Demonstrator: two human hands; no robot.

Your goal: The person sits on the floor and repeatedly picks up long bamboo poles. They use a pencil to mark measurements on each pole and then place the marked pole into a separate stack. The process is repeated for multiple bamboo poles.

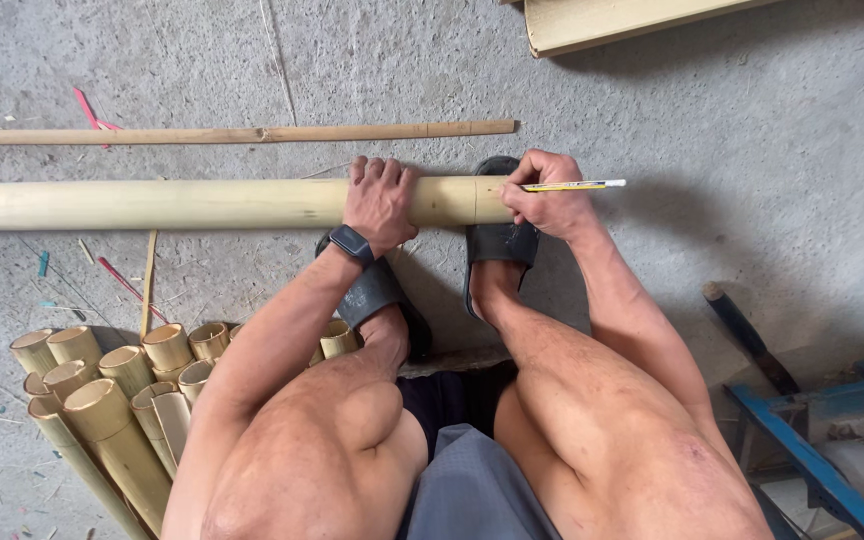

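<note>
A thick, pale yellow bamboo pole (202,204) lies flat on the concrete, running from under the left hand (380,203) far out past its thumb side and ending just under the right hand (549,200). It is round, smooth and straight, with a darker node ring between the two hands and some brownish scuffs next to the left hand's fingers. The left hand lies palm down over the pole, fingers curled over its far side. A slim yellow pencil (574,185) with dark markings and a white end sits pinched in the right hand's fingers, held nearly level, its tip hidden at the pole's cut end, its tail pointing away from the hand
</note>
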